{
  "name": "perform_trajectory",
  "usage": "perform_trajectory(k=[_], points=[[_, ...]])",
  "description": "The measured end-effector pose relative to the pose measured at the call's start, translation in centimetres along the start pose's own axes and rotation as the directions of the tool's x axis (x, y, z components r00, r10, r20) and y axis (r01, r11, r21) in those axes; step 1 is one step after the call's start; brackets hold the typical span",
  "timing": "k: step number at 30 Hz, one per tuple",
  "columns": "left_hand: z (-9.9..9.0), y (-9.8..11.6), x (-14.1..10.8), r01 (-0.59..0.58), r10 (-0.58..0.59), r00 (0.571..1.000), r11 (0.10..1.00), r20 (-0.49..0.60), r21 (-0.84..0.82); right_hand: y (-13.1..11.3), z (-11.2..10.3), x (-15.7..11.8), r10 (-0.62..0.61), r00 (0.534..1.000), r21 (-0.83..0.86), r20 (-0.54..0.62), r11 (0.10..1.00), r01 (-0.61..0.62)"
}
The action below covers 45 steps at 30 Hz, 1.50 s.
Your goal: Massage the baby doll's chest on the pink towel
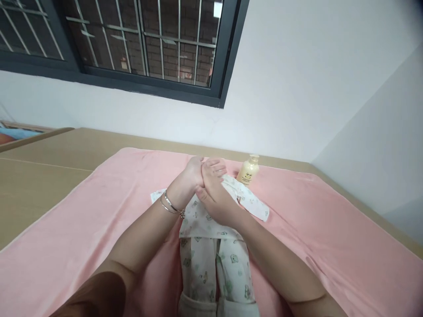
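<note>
My left hand point(194, 173), with two silver bracelets at its wrist, is palm up, its fingers partly hidden behind the other hand. Across it lies my right hand point(214, 189), fingers stretched out and thumb apart, touching the left palm. No object shows in either hand. Both are above a white printed baby top point(201, 222) with its sleeves spread to the sides. Below the top are matching printed trousers point(201, 268). A pale yellow pump-type bottle point(248, 171) stands just beyond the right sleeve.
The clothes lie on a pink blanket point(125, 193) over a wooden surface point(42, 176). Behind it rise a white wall point(280, 79) and a dark-framed, barred window point(158, 86). Something blue and orange point(20, 133) shows at the far left.
</note>
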<state>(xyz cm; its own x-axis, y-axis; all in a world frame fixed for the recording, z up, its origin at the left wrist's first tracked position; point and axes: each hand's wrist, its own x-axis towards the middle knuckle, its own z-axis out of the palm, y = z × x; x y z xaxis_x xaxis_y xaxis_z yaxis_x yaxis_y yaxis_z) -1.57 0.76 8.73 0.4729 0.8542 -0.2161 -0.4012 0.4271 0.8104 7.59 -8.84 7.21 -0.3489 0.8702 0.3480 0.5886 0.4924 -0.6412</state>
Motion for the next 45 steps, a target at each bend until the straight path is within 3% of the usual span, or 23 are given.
perform_trajectory(k=[2,5,8,10,12,14,16,19,22,25,29,32,36,41,45], points=[[-0.7,0.7,0.3,0.019,-0.020,0.995,1.000,-0.097,-0.014,0.6,-0.3,-0.2,0.007,1.000,0.077,0.010,0.997,-0.008],[-2.0,-0.2,1.4,-0.030,0.035,0.972,0.999,-0.231,0.025,2.9,-2.0,0.5,0.022,0.998,0.098,0.053,0.995,-0.027],[-3.3,-2.5,2.8,-0.212,0.287,0.920,0.937,-0.268,0.277,5.7,-2.9,1.4,0.073,0.995,0.017,0.066,0.997,-0.074],[-4.1,-4.3,3.5,-0.326,0.508,0.826,0.782,-0.242,0.531,7.1,-2.2,1.6,0.062,0.998,-0.094,0.008,0.994,-0.061],[-4.7,-5.8,3.8,-0.341,0.619,0.766,0.622,-0.175,0.705,8.0,-1.0,1.6,-0.008,1.000,-0.240,0.020,0.971,0.013],[-5.1,-7.1,3.8,-0.321,0.637,0.762,0.529,-0.118,0.786,8.7,-0.2,1.7,-0.051,0.995,-0.350,0.091,0.933,0.080],[-5.2,-7.9,3.5,-0.312,0.647,0.759,0.455,-0.069,0.834,9.4,-0.1,1.7,-0.023,0.991,-0.397,0.128,0.915,0.072],[-5.1,-8.6,3.1,-0.299,0.686,0.728,0.312,0.004,0.902,10.0,-0.8,1.7,0.120,0.990,-0.426,0.077,0.901,-0.076],[-5.1,-8.7,3.1,-0.264,0.683,0.729,0.207,0.054,0.942,9.2,-0.4,0.9,0.280,0.959,-0.505,-0.032,0.824,-0.257],[-5.1,-8.6,3.2,-0.240,0.658,0.751,0.185,0.061,0.953,7.4,0.9,-0.2,0.251,0.967,-0.601,-0.036,0.768,-0.222],[-5.1,-8.6,3.2,-0.229,0.654,0.754,0.169,0.064,0.959,7.5,0.6,0.0,0.148,0.985,-0.566,0.086,0.821,-0.074],[-5.1,-8.7,3.3,-0.228,0.660,0.748,0.153,0.072,0.962,9.5,-1.0,1.0,0.212,0.975,-0.472,0.073,0.868,-0.153],[-5.1,-8.8,3.3,-0.230,0.667,0.741,0.137,0.081,0.964,9.9,-0.9,0.9,0.338,0.940,-0.485,-0.053,0.814,-0.320],[-5.2,-8.9,3.3,-0.233,0.677,0.732,0.136,0.081,0.963,7.4,0.4,-0.5,0.150,0.985,-0.590,0.089,0.804,-0.069],[-5.2,-8.9,3.3,-0.233,0.658,0.747,0.132,0.091,0.963,9.2,-1.2,0.5,0.184,0.979,-0.467,0.089,0.876,-0.122]])
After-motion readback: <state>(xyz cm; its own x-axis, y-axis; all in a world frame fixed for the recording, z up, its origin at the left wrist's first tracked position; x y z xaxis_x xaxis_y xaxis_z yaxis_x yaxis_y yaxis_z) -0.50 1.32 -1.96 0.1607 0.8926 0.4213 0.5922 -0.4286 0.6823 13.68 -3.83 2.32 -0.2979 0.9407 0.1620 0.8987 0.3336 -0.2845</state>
